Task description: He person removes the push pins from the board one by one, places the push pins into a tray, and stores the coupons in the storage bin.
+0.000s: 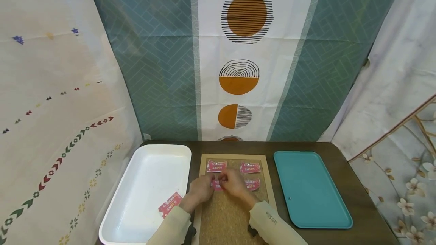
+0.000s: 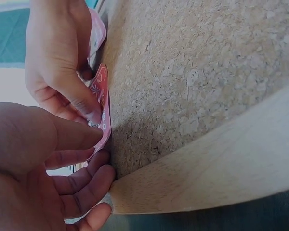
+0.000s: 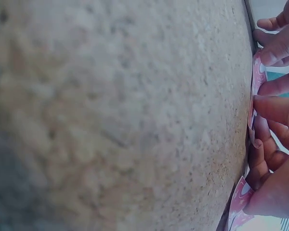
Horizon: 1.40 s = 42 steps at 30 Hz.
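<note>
A pink paper coupon (image 1: 218,185) lies against the cork board (image 1: 235,218), in the lower left of a small group of coupons. My left hand (image 1: 201,187) pinches its left end, thumb on the printed face and fingers at the edge in the left wrist view. From the right, my right hand (image 1: 234,183) reaches over the coupon's middle. Its thumb and fingertips pinch a small clear pushpin (image 2: 93,124) against the paper, mostly hidden by the fingers. Other coupons are on the board: one upper left (image 1: 216,166), one upper right (image 1: 250,168) and one lower right (image 1: 252,184).
A white tray (image 1: 110,214) stands to the left with a loose coupon (image 1: 170,204) in it, partly behind the left forearm. On the right lies a teal tray (image 1: 313,184) holding one small shiny pin (image 1: 290,198). The dark table (image 1: 361,184) meets a patterned curtain behind.
</note>
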{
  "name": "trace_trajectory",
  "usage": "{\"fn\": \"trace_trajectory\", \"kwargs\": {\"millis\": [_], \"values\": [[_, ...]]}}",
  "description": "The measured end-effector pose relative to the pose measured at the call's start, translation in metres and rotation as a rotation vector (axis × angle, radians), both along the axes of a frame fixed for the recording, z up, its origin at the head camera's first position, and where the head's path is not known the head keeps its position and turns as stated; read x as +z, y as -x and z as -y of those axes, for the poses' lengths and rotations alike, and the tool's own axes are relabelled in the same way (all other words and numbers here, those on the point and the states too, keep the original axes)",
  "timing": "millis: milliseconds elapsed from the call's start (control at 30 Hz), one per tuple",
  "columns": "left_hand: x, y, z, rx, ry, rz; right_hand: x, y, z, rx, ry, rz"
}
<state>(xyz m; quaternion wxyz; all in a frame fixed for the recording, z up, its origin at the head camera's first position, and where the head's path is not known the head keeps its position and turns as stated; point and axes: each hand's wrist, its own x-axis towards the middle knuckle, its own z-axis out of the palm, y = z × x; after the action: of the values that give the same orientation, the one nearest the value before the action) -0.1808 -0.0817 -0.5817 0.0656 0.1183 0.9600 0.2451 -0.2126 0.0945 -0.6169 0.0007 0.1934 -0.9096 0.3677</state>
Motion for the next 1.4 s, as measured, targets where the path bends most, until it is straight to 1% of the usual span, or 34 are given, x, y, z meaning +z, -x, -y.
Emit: {"fn": "trace_trajectory", "kwargs": {"millis": [167,300,533,667,733,833,933,1000,1100,1167,1300,1400], "values": [[0.0,-0.002,0.001,-0.01,-0.016,-0.018,0.0,-0.003,0.002,-0.006,-0.03,-0.01],[0.001,-0.004,0.0,-0.003,-0.047,-0.005,0.0,-0.005,0.002,-0.002,-0.058,-0.029],[0.003,-0.002,-0.004,0.04,-0.088,0.04,-0.001,-0.008,0.001,0.009,-0.109,-0.141],[0.005,-0.002,-0.005,0.062,-0.084,0.041,0.0,-0.009,0.001,0.01,-0.123,-0.197],[0.006,-0.003,-0.005,0.069,-0.083,0.037,0.002,-0.009,0.0,0.019,-0.113,-0.205],[0.005,-0.003,-0.003,0.066,-0.082,0.017,0.007,-0.009,-0.001,0.037,-0.08,-0.145],[0.005,-0.003,-0.001,0.06,-0.084,0.006,0.012,-0.007,-0.004,0.056,-0.034,-0.056],[0.007,-0.004,0.001,0.059,-0.109,0.01,0.014,-0.006,-0.005,0.064,-0.007,0.001],[0.011,-0.004,0.005,0.051,-0.163,0.007,0.017,-0.004,-0.009,0.07,0.021,0.05],[0.013,-0.004,0.008,0.038,-0.188,-0.011,0.018,-0.003,-0.012,0.078,0.028,0.063],[0.016,-0.002,0.014,0.025,-0.207,-0.05,0.021,-0.004,-0.017,0.097,0.035,0.055],[0.018,-0.001,0.017,0.028,-0.22,-0.055,0.021,-0.005,-0.021,0.1,0.034,0.062]]}}
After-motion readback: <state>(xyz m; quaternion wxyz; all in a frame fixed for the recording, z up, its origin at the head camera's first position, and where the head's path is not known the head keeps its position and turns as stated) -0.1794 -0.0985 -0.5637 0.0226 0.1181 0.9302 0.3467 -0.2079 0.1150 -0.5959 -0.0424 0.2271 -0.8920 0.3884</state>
